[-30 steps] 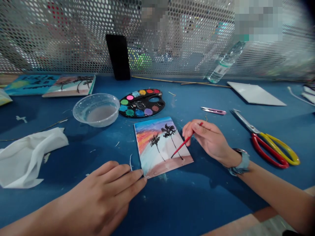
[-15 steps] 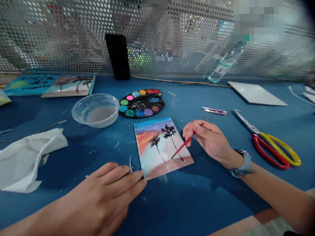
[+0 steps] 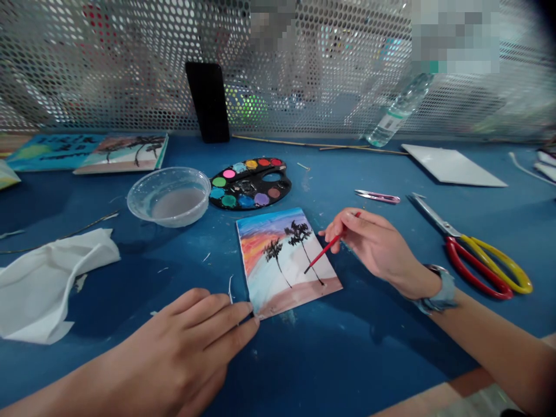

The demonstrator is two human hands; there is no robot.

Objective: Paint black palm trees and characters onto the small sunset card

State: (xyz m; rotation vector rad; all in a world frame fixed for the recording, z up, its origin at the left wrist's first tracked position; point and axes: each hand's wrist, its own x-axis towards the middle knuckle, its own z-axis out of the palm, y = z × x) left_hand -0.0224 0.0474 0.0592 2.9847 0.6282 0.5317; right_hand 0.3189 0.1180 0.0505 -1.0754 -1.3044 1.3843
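Observation:
A small square painting (image 3: 260, 278) lies on the blue table, showing a sunset sky, two black trees and a brownish ground strip. My left hand (image 3: 191, 336) rests flat beside it, fingers stretched out, with the fingertips touching its lower left corner. Pinched in my right hand (image 3: 369, 243) is a thin red paintbrush (image 3: 326, 248). The brush's dark tip is over the pale area between the two trunks; whether it touches the surface I cannot tell. Behind the painting sits a black paint palette (image 3: 284, 186) with several coloured paint wells.
A clear plastic bowl (image 3: 197, 211) of cloudy water stands left of the palette. White tissue (image 3: 39, 284) lies at left. Scissors (image 3: 456, 234), thread snips (image 3: 377, 197) and a white panel (image 3: 454, 165) lie at right. A phone (image 3: 208, 101) and a bottle (image 3: 395, 116) lean on the perforated metal screen (image 3: 143, 69).
My right hand has shifted slightly right, and the brush tip has moved a little up the painting. My left hand and the painting have stayed in place.

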